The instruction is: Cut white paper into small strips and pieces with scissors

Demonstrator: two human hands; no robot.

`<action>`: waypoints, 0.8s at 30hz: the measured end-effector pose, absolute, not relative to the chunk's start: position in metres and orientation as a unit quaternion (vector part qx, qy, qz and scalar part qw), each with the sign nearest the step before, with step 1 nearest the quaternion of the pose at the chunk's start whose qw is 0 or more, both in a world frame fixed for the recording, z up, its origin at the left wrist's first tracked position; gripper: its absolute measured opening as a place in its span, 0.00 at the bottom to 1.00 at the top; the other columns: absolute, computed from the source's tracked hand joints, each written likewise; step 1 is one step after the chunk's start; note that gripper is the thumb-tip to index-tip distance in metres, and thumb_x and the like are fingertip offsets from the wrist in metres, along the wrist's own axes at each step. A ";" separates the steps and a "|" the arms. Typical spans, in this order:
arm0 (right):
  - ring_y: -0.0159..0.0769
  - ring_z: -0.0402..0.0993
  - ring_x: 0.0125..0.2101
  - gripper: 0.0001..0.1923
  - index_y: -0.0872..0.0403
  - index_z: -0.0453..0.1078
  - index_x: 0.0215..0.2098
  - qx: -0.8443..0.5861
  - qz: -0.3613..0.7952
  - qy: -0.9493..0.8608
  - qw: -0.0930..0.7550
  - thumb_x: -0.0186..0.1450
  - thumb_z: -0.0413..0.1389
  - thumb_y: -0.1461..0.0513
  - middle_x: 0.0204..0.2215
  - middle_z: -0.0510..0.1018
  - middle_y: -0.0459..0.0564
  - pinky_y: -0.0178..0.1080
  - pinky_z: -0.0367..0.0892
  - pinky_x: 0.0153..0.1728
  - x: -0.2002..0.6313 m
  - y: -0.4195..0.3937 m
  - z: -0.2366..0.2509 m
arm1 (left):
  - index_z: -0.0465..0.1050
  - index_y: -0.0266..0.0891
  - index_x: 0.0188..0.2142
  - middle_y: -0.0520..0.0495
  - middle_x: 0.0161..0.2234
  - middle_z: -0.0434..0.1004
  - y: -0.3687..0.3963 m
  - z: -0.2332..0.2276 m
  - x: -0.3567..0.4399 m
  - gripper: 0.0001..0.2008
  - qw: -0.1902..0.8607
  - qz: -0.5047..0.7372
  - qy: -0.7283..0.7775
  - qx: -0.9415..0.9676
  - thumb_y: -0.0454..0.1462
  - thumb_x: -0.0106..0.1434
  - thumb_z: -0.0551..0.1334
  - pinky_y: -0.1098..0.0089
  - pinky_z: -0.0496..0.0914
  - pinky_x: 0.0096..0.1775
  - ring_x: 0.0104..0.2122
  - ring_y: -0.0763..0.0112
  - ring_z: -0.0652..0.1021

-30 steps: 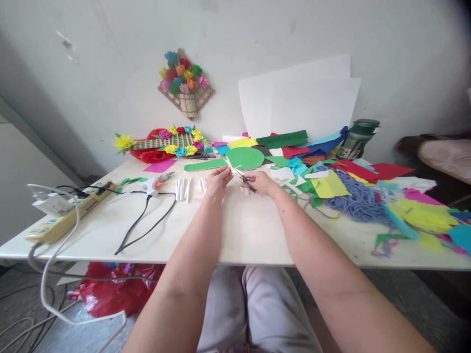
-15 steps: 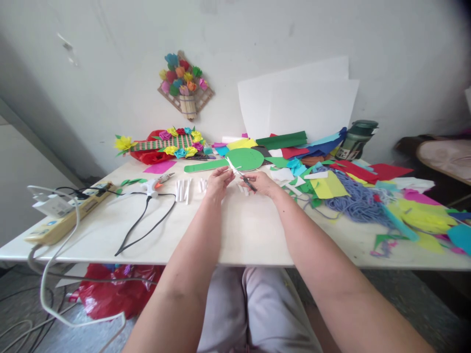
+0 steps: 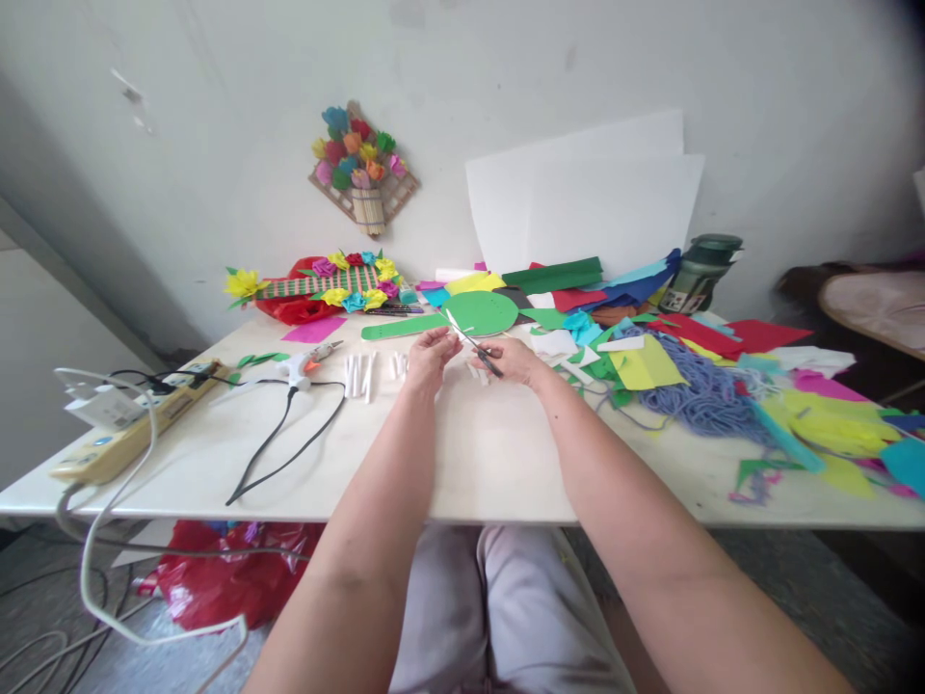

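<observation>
My right hand (image 3: pixel 510 359) is closed on a pair of scissors (image 3: pixel 486 357), whose blades point up and left toward my left hand. My left hand (image 3: pixel 432 357) pinches a small white paper piece (image 3: pixel 466 333) beside the blades; its exact shape is hard to make out. Just behind both hands lies a green paddle-shaped cutout (image 3: pixel 483 313) with a round end and a long strip. White paper rolls (image 3: pixel 359 376) lie in a row left of my left hand, and a few shorter white pieces (image 3: pixel 398 364) sit close to it.
A white glue gun (image 3: pixel 295 371) with a black cord lies at the left, near a power strip (image 3: pixel 137 424). Blue-purple yarn (image 3: pixel 698 390) and coloured paper scraps (image 3: pixel 643 364) cover the right side. A flower-decorated craft (image 3: pixel 318 284) and a dark green bottle (image 3: pixel 700 275) stand at the back.
Both hands stay almost in place, the left still pinching the white piece. The scissors show only a slight shift in their angle.
</observation>
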State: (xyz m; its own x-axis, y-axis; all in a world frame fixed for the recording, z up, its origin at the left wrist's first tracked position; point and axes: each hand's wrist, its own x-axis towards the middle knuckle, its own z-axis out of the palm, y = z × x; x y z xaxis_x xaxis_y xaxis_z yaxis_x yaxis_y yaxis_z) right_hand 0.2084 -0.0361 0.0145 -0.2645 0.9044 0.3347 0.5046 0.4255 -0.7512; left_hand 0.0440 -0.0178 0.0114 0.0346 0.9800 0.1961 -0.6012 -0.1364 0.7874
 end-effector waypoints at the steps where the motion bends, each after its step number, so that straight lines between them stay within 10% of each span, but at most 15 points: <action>1: 0.31 0.69 0.25 0.12 0.55 0.74 0.28 -0.469 0.253 -0.754 0.384 0.50 0.61 0.55 0.22 0.75 0.45 0.30 0.61 0.23 0.209 -0.036 0.015 | 0.70 0.35 0.28 0.51 0.23 0.75 -0.018 0.012 0.044 0.16 0.607 0.651 0.249 0.382 0.31 0.38 0.71 0.65 0.69 0.40 0.25 0.75 0.75; 24: 0.29 0.65 0.22 0.15 0.57 0.75 0.25 -0.460 0.220 -0.774 0.375 0.51 0.58 0.52 0.19 0.72 0.44 0.30 0.56 0.23 0.211 -0.040 0.018 | 0.70 0.35 0.28 0.51 0.24 0.75 -0.019 0.012 0.043 0.15 0.605 0.640 0.245 0.406 0.32 0.39 0.71 0.62 0.68 0.43 0.26 0.74 0.75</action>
State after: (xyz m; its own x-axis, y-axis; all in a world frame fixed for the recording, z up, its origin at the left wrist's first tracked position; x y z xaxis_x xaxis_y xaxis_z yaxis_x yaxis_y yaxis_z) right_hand 0.2113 -0.0396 0.0182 -0.2961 0.8770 0.3785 0.5478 0.4805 -0.6849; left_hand 0.0433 -0.0188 0.0117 0.0616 0.9727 0.2236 -0.5744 -0.1486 0.8050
